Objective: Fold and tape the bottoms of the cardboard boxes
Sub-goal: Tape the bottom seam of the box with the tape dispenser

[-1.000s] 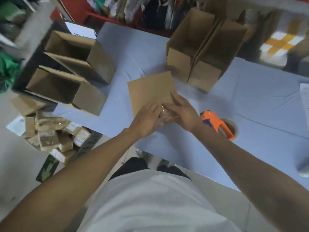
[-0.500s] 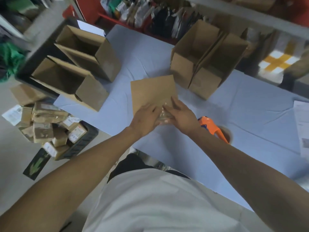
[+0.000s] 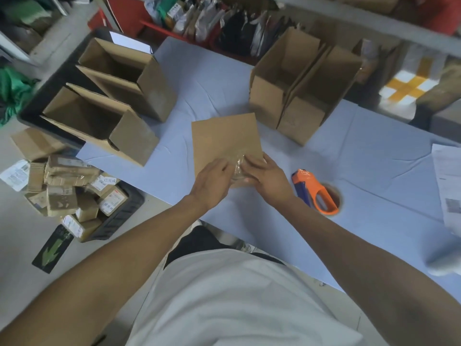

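Flat palms (image 3: pixel 214 177) (both) on box (image 3: pixel 225 138)

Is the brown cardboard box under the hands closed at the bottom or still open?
Closed: the brown cardboard box shows one flat face, clear tape across it.

Dim, flat indoor light with a cool bluish cast falls evenly over the table (image 3: pixel 374 151), leaving only soft, faint shadows. Straight edges bow outward toward the corners from the wide lens. Detail is soft throughout, smeariest at the shelf (image 3: pixel 374 23) above.
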Motion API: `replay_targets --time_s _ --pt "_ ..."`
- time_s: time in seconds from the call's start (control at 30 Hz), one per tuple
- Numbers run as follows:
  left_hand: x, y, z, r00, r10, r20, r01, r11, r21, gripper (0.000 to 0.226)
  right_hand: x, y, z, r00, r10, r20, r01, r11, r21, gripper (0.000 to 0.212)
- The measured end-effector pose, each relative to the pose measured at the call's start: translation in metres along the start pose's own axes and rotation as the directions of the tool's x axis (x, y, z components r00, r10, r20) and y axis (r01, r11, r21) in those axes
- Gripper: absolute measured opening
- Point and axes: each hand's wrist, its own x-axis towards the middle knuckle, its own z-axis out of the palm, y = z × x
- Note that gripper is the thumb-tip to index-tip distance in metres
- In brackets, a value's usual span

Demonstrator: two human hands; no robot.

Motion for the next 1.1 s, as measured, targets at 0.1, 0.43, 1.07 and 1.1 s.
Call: replay_targets --time_s 0.1,0.43,1.07,1.1 --pt "-0.006 0.001 0.0 1.0 0.021 -0.006 -0.021 1.0 -0.004 0.03 -0.008 -0.003 0.008 0.994 -0.01 -0.112 0.013 1.0 0.027 0.032" --pt "-0.001 0.002 -0.007 0.991 0.052 -0.123 -0.046 0.998 0.053 0.03 -0.012 -0.008 -0.002 0.975 0.059 -0.214 -0.026 0.988 0.151 0.025" --pt "0.067 -0.015 -0.087 0.957 -0.068 0.282 0.178 0.905 -0.387 0.019 0.03 -0.048 -0.074 0.902 0.429 -0.046 -0.359 0.805 0.472 0.019" --pt "0.072 -0.016 -0.088 0.96 -0.069 0.271 0.169 0.915 -0.365 0.018 0.033 -0.048 -0.075 0.907 0.419 -0.044 -0.356 0.818 0.451 0.019"
